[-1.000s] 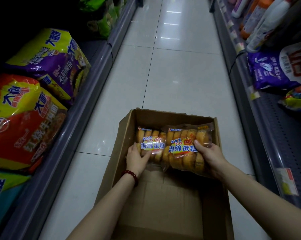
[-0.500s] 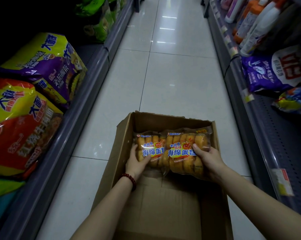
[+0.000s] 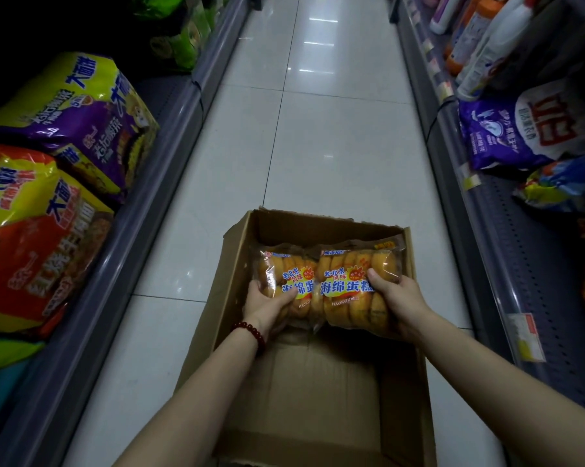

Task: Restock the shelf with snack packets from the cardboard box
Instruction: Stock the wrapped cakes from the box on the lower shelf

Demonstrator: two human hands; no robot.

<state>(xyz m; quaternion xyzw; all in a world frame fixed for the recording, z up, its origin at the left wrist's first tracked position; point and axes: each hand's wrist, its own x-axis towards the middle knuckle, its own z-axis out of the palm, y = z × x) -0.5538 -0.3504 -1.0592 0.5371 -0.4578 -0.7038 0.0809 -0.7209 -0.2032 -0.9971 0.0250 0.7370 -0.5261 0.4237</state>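
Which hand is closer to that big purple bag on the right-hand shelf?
Right. The right hand grips a cake packet below-left of the purple bag; the left hand sits farther left.

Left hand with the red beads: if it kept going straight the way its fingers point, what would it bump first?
The left hand already grips the left cake packet; past it, probably the cardboard box's far wall, though depth is unclear.

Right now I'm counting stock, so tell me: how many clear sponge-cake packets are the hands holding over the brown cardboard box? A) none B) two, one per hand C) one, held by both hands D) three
B: the left hand grips one clear sponge-cake packet and the right hand grips a second, side by side above the brown cardboard box.
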